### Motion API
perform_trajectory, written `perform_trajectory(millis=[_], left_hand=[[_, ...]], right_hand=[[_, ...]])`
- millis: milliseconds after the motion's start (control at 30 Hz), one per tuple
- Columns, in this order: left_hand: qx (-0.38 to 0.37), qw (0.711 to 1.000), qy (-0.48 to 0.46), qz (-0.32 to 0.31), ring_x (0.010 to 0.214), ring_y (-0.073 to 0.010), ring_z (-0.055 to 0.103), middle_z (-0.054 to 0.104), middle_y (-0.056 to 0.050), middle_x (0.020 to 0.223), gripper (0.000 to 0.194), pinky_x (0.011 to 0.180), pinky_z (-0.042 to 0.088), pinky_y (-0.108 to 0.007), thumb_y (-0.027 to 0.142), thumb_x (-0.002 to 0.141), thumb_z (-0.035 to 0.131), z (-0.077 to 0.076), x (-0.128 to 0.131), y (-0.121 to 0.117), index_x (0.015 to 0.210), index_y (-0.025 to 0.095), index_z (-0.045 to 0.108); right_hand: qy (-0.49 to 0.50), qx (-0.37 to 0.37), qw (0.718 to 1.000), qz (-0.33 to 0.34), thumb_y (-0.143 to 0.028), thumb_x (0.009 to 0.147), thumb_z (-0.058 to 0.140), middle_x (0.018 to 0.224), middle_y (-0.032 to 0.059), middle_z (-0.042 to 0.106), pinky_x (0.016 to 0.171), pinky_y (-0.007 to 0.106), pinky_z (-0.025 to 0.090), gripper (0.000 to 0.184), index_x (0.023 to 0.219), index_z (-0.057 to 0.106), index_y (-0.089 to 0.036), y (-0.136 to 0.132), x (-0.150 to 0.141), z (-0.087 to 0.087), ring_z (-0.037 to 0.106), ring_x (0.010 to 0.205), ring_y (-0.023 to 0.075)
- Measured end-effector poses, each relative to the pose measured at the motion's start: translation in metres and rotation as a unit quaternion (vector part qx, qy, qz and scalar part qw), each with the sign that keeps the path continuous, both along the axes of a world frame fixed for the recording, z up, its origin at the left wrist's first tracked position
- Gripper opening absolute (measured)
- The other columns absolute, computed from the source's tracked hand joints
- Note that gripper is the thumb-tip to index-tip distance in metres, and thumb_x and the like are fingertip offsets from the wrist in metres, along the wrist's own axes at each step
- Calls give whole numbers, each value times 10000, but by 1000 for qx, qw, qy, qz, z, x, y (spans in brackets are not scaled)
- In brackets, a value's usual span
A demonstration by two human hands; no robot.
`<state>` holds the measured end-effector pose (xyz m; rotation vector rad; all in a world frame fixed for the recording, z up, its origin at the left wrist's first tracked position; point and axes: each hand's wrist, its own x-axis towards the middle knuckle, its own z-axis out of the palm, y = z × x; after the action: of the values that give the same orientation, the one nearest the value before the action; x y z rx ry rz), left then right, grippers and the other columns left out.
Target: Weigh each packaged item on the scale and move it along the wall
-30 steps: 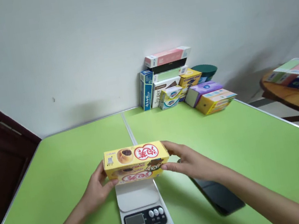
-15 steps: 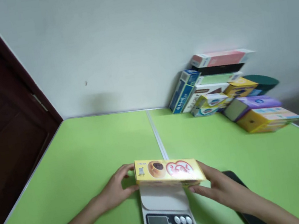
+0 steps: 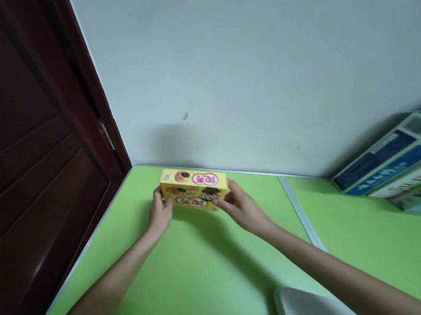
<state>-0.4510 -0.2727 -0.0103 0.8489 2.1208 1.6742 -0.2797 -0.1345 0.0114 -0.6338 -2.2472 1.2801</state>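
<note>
Head view: cartons [image 3: 399,153] stand right, well apart from yellow box [image 3: 194,188].

The left forearm [image 3: 128,268] rises from 7 o'clock, the right forearm [image 3: 321,262] from 4 o'clock. Left hand [image 3: 160,215] and right hand [image 3: 244,210] face each other, fingers curled, the right thumb pointing to 10 o'clock.

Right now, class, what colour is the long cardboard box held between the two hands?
Mostly yellow, with red lettering; it shows best in the head view.
</note>
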Motion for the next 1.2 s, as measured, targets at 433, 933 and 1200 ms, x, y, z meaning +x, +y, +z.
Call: perform_trajectory(millis=[433,933,1200], left_hand=[[-27,983,28,179,1075,-225,605,658,-101,1123,315,940,450,-319,120,778,560,-17,-200,75,1090,158,541],[-77,981,66,166,1433,-263,138,178,-223,1507,646,1168,140,-398,103,775,557,-31,-155,76,1364,97,290],[-196,918,159,-305,1405,-293,228,398,-134,1439,401,1136,218,-503,122,741,554,-3,26,22,1135,184,595]], right_hand=[[-14,52,995,-82,-219,801,540,1174,185,575,885,442,470,458,1243,495,-108,40,-235,-32,602,964,276],[-88,32,995,-46,-242,864,488,1116,175,639,868,404,469,301,1115,578,-104,44,-210,-34,619,965,245],[-158,38,962,218,-79,769,581,854,53,733,710,271,513,175,878,699,-148,-1,-17,4,659,727,159]])
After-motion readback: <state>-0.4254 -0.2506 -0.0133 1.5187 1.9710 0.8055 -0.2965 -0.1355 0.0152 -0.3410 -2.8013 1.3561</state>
